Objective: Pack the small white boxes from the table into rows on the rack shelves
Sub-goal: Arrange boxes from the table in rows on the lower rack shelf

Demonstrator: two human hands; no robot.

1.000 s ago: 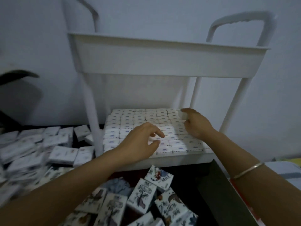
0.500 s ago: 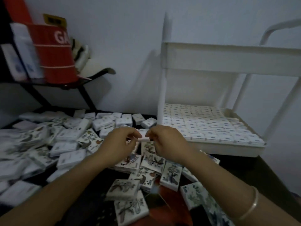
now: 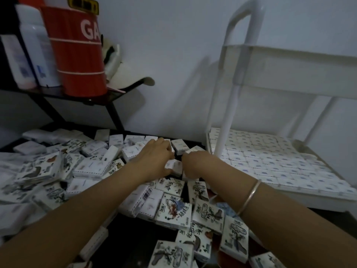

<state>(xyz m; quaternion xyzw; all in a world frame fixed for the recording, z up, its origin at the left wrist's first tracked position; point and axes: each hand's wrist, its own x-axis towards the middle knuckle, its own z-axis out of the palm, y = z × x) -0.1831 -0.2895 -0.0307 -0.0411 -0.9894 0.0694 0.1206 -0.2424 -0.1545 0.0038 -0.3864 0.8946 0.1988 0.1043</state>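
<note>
Left hand and right hand pinch 1 white box with curled fingers, over the pile near the rack.

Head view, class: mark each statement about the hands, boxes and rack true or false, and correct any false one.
1. The rack's lower shelf holds packed rows of white boxes. True.
2. Both hands reach into the rack. False: the left hand and right hand are over the loose boxes on the table, beside the rack.
3. A bangle circles the left wrist. False: the bangle is on the right wrist.
4. A red container stands on the black shelf. True.
5. A small white box lies between the hands. True.
</note>
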